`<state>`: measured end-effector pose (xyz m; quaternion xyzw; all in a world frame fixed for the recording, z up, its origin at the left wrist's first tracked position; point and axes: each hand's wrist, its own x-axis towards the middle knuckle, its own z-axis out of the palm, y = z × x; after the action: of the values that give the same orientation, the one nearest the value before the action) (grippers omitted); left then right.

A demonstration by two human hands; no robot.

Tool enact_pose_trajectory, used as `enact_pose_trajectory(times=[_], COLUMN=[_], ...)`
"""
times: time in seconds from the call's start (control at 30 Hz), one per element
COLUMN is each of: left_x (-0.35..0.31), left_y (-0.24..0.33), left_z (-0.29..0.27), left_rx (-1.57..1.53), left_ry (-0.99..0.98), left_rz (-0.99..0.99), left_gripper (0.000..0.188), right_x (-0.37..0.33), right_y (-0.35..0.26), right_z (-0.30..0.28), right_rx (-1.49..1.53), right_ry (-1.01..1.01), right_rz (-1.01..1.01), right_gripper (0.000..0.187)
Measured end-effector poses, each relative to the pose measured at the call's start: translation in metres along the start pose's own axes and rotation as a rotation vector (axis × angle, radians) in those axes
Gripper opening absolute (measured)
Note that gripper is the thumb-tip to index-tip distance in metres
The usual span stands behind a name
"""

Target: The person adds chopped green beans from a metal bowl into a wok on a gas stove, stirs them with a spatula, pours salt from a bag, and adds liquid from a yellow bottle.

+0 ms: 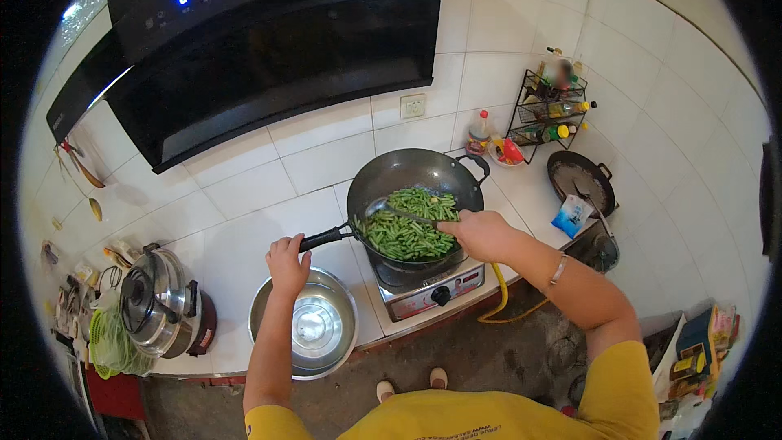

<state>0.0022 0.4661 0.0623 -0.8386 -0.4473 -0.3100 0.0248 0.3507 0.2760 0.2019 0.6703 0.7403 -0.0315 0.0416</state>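
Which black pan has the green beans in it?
The wok on the stove, by the right hand. The other pan, right on the counter, holds no beans.

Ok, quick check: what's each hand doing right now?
Left hand: closed on the black wok handle.
Right hand: closed on the metal spatula that lies in the green beans in the wok.

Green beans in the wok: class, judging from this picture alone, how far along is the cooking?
Done: the cut green beans are already in the black wok on the single burner stove. In hand: the left hand grips the wok handle while the right hand works a metal spatula through them. Left: the steel bowl beside the stove is empty; nothing is served.
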Motion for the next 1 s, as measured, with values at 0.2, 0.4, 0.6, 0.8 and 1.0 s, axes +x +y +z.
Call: enact_pose_trajectory(times=[0.2,0.4,0.6,0.8,1.0], left_x=[0.0,0.005,0.004,0.002,0.011], left_y=[-0.004,0.001,-0.006,0.011,0.087], left_z=[0.007,0.012,0.008,0.003,-0.002], left_rx=[0.045,0.049,0.079,0.138,-0.208], left_ry=[0.008,0.019,0.048,-0.019,-0.044], left_rz=[-0.035,-0.064,-0.027,-0.086,0.052], left_gripper=[0.042,0.04,0.039,0.049,0.057], right_x=[-0.073,-0.126,-0.109,-0.102,-0.124], right_y=[-0.001,0.029,0.001,0.029,0.074], right_z=[-0.045,-0.057,-0.031,0.041,0.038], right_rx=[-0.194,0.072,0.041,0.231,0.635], right_ry=[-0.045,0.177,-0.065,0.067,0.199], right_rz=[0.065,0.15,0.284,0.34,0.184], right_gripper=[0.043,0.039,0.039,0.04,0.051])
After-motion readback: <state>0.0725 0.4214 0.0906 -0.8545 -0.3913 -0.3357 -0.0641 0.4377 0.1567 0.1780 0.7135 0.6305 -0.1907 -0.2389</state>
